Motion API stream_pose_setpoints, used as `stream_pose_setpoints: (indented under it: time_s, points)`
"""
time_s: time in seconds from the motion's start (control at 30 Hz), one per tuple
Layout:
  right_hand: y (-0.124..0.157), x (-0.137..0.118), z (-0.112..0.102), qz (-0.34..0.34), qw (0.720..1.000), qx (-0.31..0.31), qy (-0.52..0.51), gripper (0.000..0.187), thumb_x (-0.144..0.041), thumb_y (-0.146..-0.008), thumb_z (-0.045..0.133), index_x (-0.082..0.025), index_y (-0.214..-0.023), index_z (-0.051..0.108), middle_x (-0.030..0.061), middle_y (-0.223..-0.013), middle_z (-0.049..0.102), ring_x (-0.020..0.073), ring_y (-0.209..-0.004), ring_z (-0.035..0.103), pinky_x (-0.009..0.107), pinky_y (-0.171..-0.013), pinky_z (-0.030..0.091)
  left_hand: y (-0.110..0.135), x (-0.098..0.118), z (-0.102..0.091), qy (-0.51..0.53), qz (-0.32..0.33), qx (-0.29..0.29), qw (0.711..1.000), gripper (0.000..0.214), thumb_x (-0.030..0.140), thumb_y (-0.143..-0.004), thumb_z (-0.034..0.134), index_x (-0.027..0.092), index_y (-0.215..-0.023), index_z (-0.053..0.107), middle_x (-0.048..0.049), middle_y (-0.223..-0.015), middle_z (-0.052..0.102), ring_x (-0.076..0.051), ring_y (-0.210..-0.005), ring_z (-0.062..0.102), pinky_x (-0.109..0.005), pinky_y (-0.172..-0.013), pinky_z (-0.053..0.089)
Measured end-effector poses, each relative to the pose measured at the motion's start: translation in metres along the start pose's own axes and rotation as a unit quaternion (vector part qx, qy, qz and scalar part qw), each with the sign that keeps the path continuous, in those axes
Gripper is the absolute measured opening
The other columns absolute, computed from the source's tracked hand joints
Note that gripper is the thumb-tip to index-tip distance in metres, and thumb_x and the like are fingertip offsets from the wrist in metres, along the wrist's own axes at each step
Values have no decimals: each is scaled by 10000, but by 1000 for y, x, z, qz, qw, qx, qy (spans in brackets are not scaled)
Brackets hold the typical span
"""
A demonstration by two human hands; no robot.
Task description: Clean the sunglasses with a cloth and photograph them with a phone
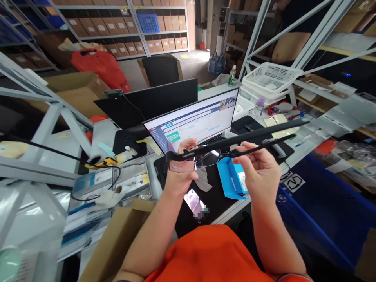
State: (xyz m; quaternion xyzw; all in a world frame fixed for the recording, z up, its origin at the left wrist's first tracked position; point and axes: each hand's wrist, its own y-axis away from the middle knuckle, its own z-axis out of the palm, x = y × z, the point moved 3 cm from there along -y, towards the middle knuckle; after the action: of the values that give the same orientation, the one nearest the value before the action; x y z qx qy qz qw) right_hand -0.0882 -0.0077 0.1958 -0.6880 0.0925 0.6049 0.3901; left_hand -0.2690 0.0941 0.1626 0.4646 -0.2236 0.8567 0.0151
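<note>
Both my hands hold up a pair of black glasses (235,139) with clear lenses in front of me, its temples stretched out to the right. My left hand (180,166) pinches the frame's left end together with a grey cloth. My right hand (258,168) is curled around the frame's right part near the hinge. Below the hands, a blue open case (232,180) and a phone (196,203) lie on the black desk mat (214,196).
A laptop (194,119) with a lit screen stands behind the hands, a black monitor back (149,100) behind it. White baskets (268,80) sit at the right rear. A cardboard box (117,239) is at my lower left, blue bins (320,211) at my right.
</note>
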Motion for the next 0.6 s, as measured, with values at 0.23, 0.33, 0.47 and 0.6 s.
stream_pose_setpoints:
  time_s: [0.23,0.33,0.47,0.6]
  points:
    - [112,162,-7,97,910,-266,303,376,-381,-1054,357,-180,-992,669,60,-910,718,147,-733,678,258,-692,510,-8,3,-10,-21,39,-50,998,442,503,-558,948,386,-962,810,2,-1326,614,-247,-1289,527,-410,-1174,376]
    - [176,227,-9,114,863,-352,343,384,-335,-998,456,-190,-679,612,29,-691,674,152,-640,647,239,-605,425,-11,3,-12,-22,38,-30,999,435,491,-552,953,374,-947,814,4,-1252,646,-233,-1277,540,-370,-1143,406]
    - [212,277,-19,126,806,-397,422,366,-294,-1004,477,-182,-679,604,35,-704,672,148,-624,611,251,-595,381,-16,4,-17,-40,28,7,999,452,512,-490,968,396,-898,812,-1,-1136,682,-256,-1188,600,-395,-1001,513]
    - [216,306,-21,98,764,-439,463,332,-387,-1006,559,-154,-782,633,1,-736,654,137,-656,596,286,-687,471,-19,9,-22,-57,37,15,998,431,533,-493,959,407,-877,809,-3,-1072,688,-254,-1132,623,-426,-1003,515]
